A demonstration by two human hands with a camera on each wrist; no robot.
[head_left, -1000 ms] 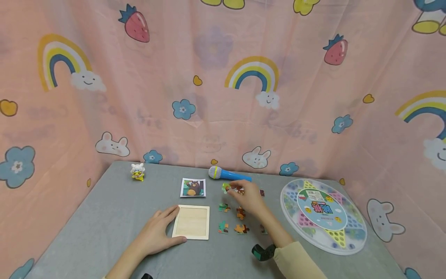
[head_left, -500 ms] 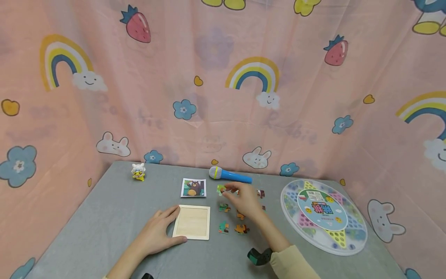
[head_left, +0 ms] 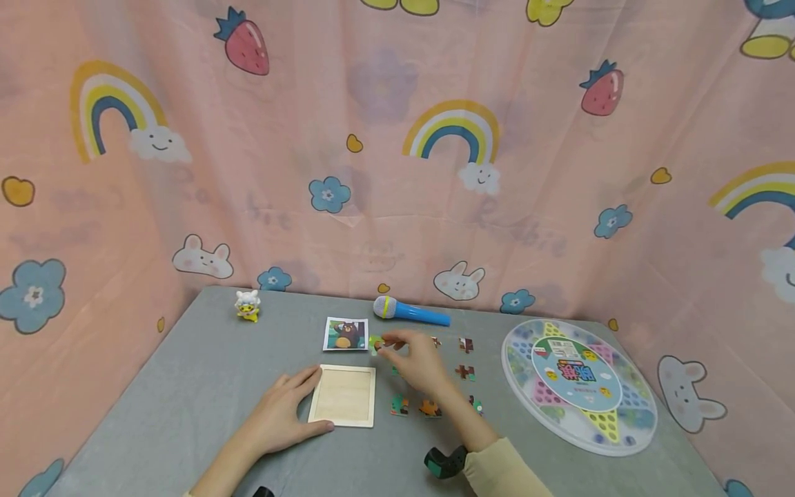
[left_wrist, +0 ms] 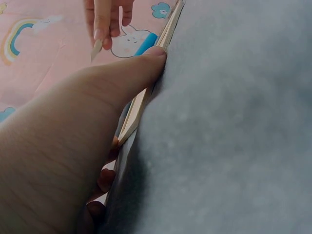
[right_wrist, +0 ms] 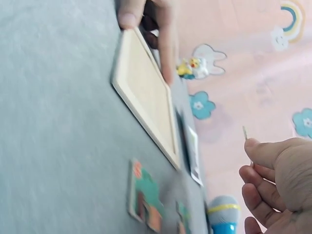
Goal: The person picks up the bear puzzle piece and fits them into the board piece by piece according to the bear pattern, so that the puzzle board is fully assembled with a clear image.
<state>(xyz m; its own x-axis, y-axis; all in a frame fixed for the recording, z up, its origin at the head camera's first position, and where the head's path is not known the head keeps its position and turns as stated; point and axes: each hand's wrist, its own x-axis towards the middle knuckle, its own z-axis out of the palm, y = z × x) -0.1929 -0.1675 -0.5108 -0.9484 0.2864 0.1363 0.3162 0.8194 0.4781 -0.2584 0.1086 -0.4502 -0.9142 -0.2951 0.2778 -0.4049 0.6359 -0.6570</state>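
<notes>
A shallow square wooden puzzle tray (head_left: 342, 395) lies on the grey table with its inside bare. My left hand (head_left: 282, 413) holds its left side, thumb at the near corner and fingers by the far one. Between thumb and fingertips, my right hand (head_left: 419, 366) pinches a green jigsaw piece (head_left: 375, 344); the right wrist view shows this piece edge-on, raised off the table. Several loose jigsaw pieces (head_left: 430, 408) lie in rows right of the tray, some hidden beneath the right hand and forearm. Behind the tray lies a bear picture card (head_left: 346, 335).
A blue toy microphone (head_left: 413, 313) lies at the back of the table. A small yellow-and-white figurine (head_left: 247, 306) stands at the back left. On the right is a large round game board (head_left: 577, 386). A pink patterned curtain (head_left: 385, 228) hangs behind.
My right hand has carried the green jigsaw piece left, from the back row of pieces toward the bear card. More pieces at the right now show. The left hand and tray stay in place.
</notes>
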